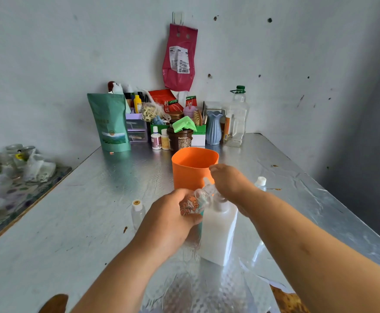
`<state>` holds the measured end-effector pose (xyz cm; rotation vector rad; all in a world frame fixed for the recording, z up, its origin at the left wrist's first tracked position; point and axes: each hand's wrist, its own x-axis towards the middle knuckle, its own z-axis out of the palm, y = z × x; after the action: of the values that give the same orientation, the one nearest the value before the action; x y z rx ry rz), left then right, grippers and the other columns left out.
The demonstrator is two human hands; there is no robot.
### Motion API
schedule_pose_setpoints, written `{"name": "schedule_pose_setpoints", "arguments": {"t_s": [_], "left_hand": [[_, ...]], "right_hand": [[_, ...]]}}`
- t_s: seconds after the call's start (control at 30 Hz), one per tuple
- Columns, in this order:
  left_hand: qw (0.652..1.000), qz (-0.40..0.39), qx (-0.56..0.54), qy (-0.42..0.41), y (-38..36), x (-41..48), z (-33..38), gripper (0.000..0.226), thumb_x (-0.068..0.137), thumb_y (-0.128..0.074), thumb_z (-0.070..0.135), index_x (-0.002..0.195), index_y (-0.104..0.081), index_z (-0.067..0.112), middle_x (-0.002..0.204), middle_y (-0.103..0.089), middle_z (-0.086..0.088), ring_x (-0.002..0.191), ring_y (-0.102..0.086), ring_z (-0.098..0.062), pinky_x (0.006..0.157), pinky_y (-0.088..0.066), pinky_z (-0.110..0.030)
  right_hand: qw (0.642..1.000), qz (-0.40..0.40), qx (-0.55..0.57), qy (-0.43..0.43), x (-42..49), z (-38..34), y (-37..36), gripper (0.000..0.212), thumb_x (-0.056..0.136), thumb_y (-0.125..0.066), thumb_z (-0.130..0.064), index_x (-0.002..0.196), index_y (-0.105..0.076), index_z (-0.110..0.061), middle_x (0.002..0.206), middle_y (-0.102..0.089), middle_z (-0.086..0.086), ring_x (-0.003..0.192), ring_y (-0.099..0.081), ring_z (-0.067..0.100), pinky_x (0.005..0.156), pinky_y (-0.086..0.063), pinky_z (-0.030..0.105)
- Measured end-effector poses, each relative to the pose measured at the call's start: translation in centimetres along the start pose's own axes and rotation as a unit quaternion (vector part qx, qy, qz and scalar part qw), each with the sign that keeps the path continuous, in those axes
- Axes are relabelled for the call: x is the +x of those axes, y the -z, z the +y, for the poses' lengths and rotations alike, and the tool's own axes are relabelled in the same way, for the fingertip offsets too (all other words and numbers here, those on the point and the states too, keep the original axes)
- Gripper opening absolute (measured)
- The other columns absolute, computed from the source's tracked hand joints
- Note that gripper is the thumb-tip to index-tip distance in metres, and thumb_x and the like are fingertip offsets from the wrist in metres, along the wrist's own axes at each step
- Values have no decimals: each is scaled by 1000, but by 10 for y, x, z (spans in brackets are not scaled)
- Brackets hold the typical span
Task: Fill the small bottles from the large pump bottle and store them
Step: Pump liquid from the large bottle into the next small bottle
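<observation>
While your left hand (pixel 168 220) grips a small clear bottle (pixel 194 203), tilted with its mouth up toward the spout, your right hand (pixel 227 184) lies over the head of the white pump bottle (pixel 218 231). Its fingers are hidden underneath, so you cannot tell whether they curl round the head or press flat.

The bottle you hold bears a cartoon sticker of an orange-haired figure, with no readable words. The pump bottle shows you a plain white side and stands on the foil-covered table (pixel 71 222), with an orange cup (pixel 191 168) just behind it. Two capped small bottles stand upright, one to the left (pixel 137 213) and one beyond your right wrist (pixel 260 182).

At the back wall a green pouch (pixel 110 123) carries faint characters (too pale to read). A red packet (pixel 166 102) shows gold Chinese characters. The pink bag (pixel 180 57) hanging on the wall has a white label with a barcode, its print too small to make out.
</observation>
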<state>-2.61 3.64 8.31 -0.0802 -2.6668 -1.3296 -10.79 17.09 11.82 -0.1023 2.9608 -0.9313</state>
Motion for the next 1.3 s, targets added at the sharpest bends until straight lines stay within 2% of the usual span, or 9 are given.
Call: {"name": "schedule_pose_setpoints", "arguments": {"t_s": [0.3, 0.6, 0.77, 0.9, 1.1, 1.2, 1.3], "left_hand": [[1000, -6, 1, 10, -3, 2, -4, 34, 80, -76, 23, 108, -63, 39, 100, -70, 20, 95, -64, -2, 88, -52, -34], [1000, 4, 0, 3, 0, 0, 0, 33, 80, -76, 23, 106, -63, 39, 101, -70, 17, 96, -64, -5, 89, -52, -36], [1000, -2, -6, 1, 1, -2, 2, 33, 80, -76, 23, 98, -59, 45, 101, -70, 19, 96, -64, -3, 89, -52, -35], [1000, -2, -11, 2, 0, -2, 2, 32, 81, -75, 24, 103, -61, 42, 101, -70, 19, 96, -64, -2, 89, -53, -34], [1000, 2, -15, 1, -1, -1, -1, 32, 80, -76, 23, 105, -64, 38, 98, -70, 20, 93, -64, 2, 86, -52, -29], [1000, -1, -11, 3, -3, 1, -4, 33, 81, -76, 22, 107, -63, 39, 99, -70, 21, 93, -63, 3, 85, -52, -26], [1000, -9, -12, 6, -4, 0, -5, 33, 81, -75, 22, 106, -62, 40, 100, -69, 21, 94, -62, 4, 85, -51, -24]], "right_hand": [[1000, -5, 6, 14, 5, 9, -12, 37, 101, -31, -9, 134, -46, 0, 136, -49, 21, 127, -45, 38, 108, -35, 49], [1000, 9, 9, 13, -3, 0, 3, 34, 100, -28, -8, 120, -51, 6, 125, -53, 28, 119, -48, 45, 104, -37, 55], [1000, -3, -17, 9, -2, -1, 4, 32, 98, -30, -6, 120, -51, 6, 124, -54, 26, 118, -49, 44, 103, -38, 53], [999, -10, -38, 10, 1, 1, 2, 33, 98, -31, -6, 122, -52, 3, 124, -54, 25, 117, -50, 42, 102, -40, 52], [999, -22, -25, 3, 7, 4, -2, 39, 98, -31, -6, 132, -49, -4, 134, -52, 18, 125, -47, 35, 108, -35, 49], [999, -32, -27, 5, 6, 5, -6, 46, 98, -27, -4, 141, -40, -14, 141, -48, 8, 129, -45, 27, 112, -31, 45], [998, -31, -58, 9, -1, 4, -3, 47, 99, -24, -4, 142, -39, -17, 147, -41, 1, 131, -42, 24, 114, -28, 42]]}}
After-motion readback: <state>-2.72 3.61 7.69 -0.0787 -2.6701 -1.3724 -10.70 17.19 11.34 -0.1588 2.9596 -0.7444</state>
